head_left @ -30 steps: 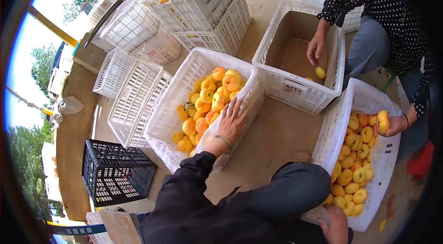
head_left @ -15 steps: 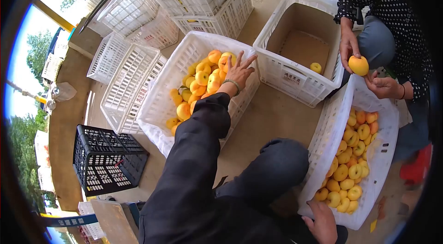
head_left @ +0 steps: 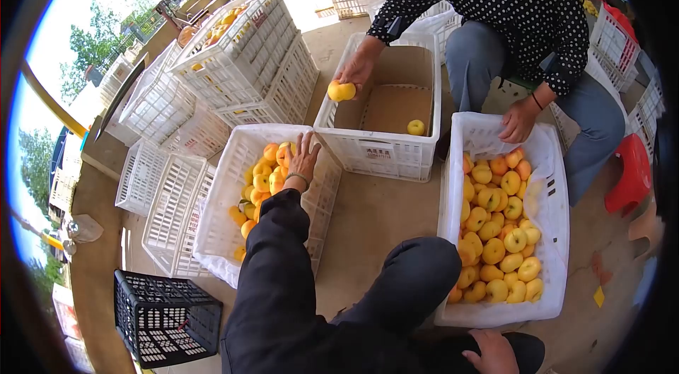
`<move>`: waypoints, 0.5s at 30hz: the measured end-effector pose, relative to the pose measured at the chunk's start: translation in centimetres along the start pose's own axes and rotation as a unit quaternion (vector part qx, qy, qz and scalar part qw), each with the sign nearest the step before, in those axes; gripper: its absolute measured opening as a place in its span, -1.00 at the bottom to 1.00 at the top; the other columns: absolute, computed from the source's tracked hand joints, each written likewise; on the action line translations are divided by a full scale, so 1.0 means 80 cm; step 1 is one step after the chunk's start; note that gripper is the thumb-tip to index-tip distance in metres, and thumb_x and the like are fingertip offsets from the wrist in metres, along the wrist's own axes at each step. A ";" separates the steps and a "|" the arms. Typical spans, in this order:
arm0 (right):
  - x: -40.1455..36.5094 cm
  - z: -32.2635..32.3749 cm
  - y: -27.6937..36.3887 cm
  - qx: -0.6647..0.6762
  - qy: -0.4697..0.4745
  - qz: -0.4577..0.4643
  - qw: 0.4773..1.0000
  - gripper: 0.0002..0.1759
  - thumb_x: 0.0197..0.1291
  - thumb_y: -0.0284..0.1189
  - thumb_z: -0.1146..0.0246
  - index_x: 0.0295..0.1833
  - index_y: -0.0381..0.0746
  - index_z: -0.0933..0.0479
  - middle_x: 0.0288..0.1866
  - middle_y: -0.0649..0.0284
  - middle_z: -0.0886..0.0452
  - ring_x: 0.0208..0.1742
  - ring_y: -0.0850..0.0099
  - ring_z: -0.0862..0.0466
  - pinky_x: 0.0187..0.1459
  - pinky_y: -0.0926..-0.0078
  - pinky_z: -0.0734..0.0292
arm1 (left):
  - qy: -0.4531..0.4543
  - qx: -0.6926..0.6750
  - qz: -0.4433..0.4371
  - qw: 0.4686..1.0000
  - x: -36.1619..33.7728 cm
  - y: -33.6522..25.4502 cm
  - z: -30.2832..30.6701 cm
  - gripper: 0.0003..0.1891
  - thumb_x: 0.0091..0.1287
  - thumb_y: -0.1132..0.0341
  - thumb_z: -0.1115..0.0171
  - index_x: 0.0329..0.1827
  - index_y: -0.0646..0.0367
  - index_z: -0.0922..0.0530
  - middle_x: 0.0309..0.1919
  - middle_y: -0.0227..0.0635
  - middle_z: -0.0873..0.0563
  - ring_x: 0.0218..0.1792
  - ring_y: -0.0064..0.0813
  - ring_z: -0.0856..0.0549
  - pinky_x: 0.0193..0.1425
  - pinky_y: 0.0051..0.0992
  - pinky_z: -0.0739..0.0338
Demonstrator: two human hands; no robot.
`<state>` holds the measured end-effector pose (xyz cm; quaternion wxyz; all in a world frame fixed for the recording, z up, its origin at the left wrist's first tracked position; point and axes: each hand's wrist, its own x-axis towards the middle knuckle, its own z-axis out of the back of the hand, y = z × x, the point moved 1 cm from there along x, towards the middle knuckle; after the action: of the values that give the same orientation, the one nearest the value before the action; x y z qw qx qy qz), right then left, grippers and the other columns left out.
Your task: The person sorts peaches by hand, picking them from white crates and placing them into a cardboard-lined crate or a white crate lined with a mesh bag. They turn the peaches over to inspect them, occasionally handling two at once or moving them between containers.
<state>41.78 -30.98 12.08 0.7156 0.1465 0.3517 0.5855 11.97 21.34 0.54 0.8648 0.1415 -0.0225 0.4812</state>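
The person's left hand (head_left: 303, 159) hovers with its fingers (head_left: 305, 144) spread open and holding nothing, just over the heap of round yellow-orange peaches (head_left: 263, 179) in the white slatted plastic crate (head_left: 212, 218) on the concrete floor (head_left: 382, 211). The fruit looks light but soft-skinned and easily bruised, so each peach is best cupped around its widest part with a loose grip, not pinched. The right hand (head_left: 495, 354) lies low by the knee, and I cannot tell whether it is open or closed.
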 end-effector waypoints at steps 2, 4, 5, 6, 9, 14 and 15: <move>0.001 0.002 0.003 -0.026 -0.010 0.006 1.000 -0.51 0.06 -0.46 -0.26 0.15 -0.33 -0.41 0.03 -0.11 -0.51 0.05 -0.08 -0.49 0.09 0.15 -0.39 | -0.038 -0.002 -0.006 0.999 0.001 -0.025 0.017 -0.43 0.06 0.46 -0.24 0.20 -0.03 -0.37 0.42 -0.28 -0.09 0.48 -0.13 -0.01 0.43 0.07 0.03; 0.013 0.002 0.012 -0.027 -0.010 -0.001 1.000 -0.50 0.05 -0.46 -0.27 0.15 -0.33 -0.41 0.04 -0.12 -0.51 0.06 -0.08 -0.49 0.10 0.16 -0.39 | -0.056 -0.097 -0.083 0.990 0.026 -0.059 0.036 -0.25 -0.09 0.38 -0.43 0.25 0.00 -0.30 0.38 -0.21 -0.20 0.45 -0.16 -0.09 0.45 -0.14 -0.05; 0.017 0.002 0.017 -0.026 -0.005 -0.010 1.000 -0.49 0.04 -0.46 -0.28 0.15 -0.33 -0.41 0.04 -0.12 -0.51 0.06 -0.07 -0.49 0.10 0.16 -0.39 | -0.056 -0.110 -0.081 0.989 0.037 -0.076 0.035 -0.25 -0.09 0.38 -0.43 0.25 0.00 -0.30 0.38 -0.21 -0.20 0.45 -0.16 -0.09 0.45 -0.14 -0.05; 0.020 0.001 0.020 -0.038 -0.001 -0.021 0.999 -0.49 0.04 -0.46 -0.28 0.15 -0.33 -0.41 0.04 -0.12 -0.51 0.06 -0.07 -0.49 0.10 0.16 -0.39 | -0.074 -0.138 -0.128 0.979 0.047 -0.097 0.031 -0.26 -0.08 0.33 -0.43 0.24 0.02 -0.30 0.32 -0.20 -0.28 0.41 -0.16 -0.17 0.41 -0.20 -0.10; 0.022 -0.005 0.032 -0.021 -0.019 -0.007 1.000 -0.49 0.03 -0.46 -0.28 0.15 -0.32 -0.41 0.02 -0.11 -0.52 0.07 -0.06 -0.48 0.10 0.17 -0.39 | -0.055 -0.168 -0.138 0.975 0.078 -0.148 0.031 -0.36 -0.02 0.18 -0.41 0.17 0.06 -0.37 0.16 -0.21 -0.46 0.27 -0.18 -0.35 0.30 -0.25 -0.23; 0.013 -0.005 0.045 -0.003 0.016 -0.063 0.998 -0.49 0.03 -0.46 -0.28 0.15 -0.31 -0.40 0.03 -0.08 -0.51 0.09 -0.02 -0.48 0.13 0.20 -0.38 | -0.010 -0.157 -0.087 0.984 0.127 -0.162 -0.003 -0.52 0.13 -0.19 -0.21 -0.33 0.11 -0.63 -0.32 -0.29 -0.70 -0.12 -0.27 -0.64 -0.02 -0.25 -0.42; 0.013 -0.006 0.043 0.000 0.025 -0.069 0.997 -0.48 0.03 -0.46 -0.28 0.16 -0.30 -0.40 0.04 -0.08 -0.51 0.09 -0.01 -0.48 0.14 0.21 -0.37 | -0.010 -0.163 -0.095 0.982 0.122 -0.169 0.000 -0.52 0.13 -0.19 -0.21 -0.33 0.11 -0.63 -0.32 -0.29 -0.70 -0.12 -0.27 -0.64 -0.02 -0.25 -0.42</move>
<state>38.98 -29.18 13.54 0.7451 0.1074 0.3785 0.5385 28.53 22.65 -0.76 0.9177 0.0053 -0.0955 0.3856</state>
